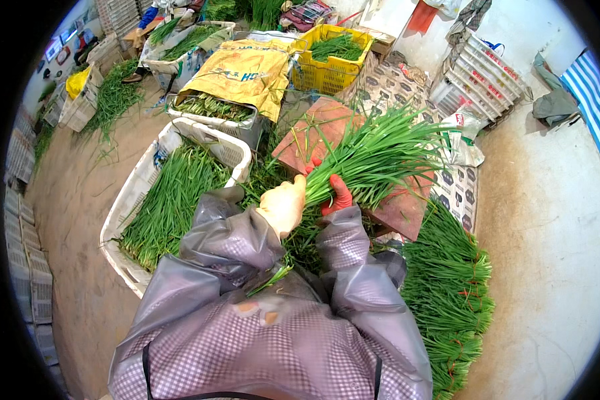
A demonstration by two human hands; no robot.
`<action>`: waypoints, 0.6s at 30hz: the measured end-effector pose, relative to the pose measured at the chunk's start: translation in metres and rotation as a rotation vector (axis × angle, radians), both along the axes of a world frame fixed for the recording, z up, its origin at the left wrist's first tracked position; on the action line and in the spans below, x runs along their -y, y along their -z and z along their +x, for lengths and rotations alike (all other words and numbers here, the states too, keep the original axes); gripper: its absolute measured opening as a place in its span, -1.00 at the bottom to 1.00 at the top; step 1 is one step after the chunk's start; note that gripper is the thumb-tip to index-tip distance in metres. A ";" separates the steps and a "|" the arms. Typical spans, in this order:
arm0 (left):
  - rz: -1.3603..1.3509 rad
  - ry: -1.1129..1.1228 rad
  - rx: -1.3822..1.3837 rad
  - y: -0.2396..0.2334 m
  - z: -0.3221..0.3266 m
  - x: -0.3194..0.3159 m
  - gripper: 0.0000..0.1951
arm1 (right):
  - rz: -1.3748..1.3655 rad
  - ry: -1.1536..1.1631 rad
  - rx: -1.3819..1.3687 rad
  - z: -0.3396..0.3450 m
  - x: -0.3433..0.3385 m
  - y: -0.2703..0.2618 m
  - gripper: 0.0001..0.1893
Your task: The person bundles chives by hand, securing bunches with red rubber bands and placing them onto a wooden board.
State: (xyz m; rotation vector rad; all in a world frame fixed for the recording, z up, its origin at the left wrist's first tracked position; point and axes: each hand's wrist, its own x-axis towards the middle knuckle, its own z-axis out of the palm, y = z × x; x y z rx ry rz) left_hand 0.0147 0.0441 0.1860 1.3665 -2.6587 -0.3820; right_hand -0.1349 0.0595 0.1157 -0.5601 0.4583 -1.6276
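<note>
A thick bunch of green garlic chives point(380, 150) lies across my hands, its leaves fanned toward the upper right over a reddish board point(405, 210). My right hand, in a red glove point(337, 195), is shut around the bunch near its stem end. On the other side, my left hand, in a pale yellow glove point(284, 202), touches the stems; its fingertips are partly hidden, so its grip is unclear. Loose chives fill a white plastic crate point(117, 225) at the left. Tied bunches of chives point(445, 295) are stacked along my right side.
Beyond the board stand a yellow crate point(325, 75) of chives and a white crate point(220, 125) under a yellow woven sack point(245, 70). Stacked white crates point(480, 75) lean by the right wall. Another person's blue sleeve point(148, 17) shows at the upper left.
</note>
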 end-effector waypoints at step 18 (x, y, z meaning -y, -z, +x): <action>0.113 0.384 0.007 -0.085 0.020 0.037 -0.05 | -0.033 -0.032 0.007 -0.018 -0.027 -0.013 -0.40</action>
